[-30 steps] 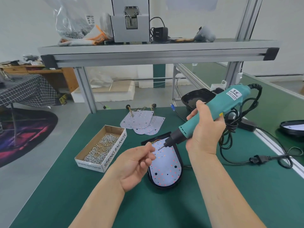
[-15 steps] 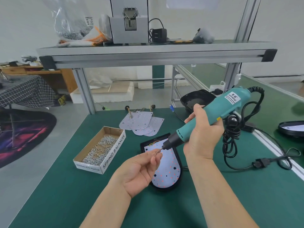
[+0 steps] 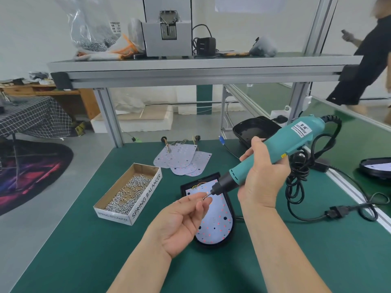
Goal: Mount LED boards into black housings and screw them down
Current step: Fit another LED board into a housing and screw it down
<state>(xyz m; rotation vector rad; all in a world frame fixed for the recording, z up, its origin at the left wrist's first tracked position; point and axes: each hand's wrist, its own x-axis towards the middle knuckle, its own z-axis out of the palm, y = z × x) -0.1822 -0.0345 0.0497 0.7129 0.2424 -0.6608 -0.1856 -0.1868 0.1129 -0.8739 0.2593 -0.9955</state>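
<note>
- The left hand (image 3: 182, 220) is nearest, palm turned up, with its fingers curled. Thumb and forefinger pinch one small screw (image 3: 203, 198), and the screw meets the tip of the driver bit.
- The right hand (image 3: 261, 178) is closed firmly around one teal electric screwdriver (image 3: 277, 152). The tool is tilted, with the bit pointing down and to the left and the back end higher.
- Under both hands one black housing (image 3: 232, 234) lies flat on the green table mat (image 3: 84, 250). One LED board (image 3: 214, 222) sits inside it. The board is pale, rounded at the near end, and dotted with red and dark points. Thin wires show at its far end.
- To the left of the housing stands one open cardboard box (image 3: 146, 198) with many loose silver screws inside.
- To the right a black cable (image 3: 300, 174) runs from the screwdriver in a bundle of loops.
- Behind the housing is a pile of spare LED boards (image 3: 183, 158). They overlap, about four, but the exact count is hard to tell.
- Farther away is one empty housing (image 3: 254, 129), and a third housing (image 3: 375, 169) with a board is at the right edge.
- Above, a metal shelf (image 3: 190, 70) carries one grey machine (image 3: 167, 34).
</note>
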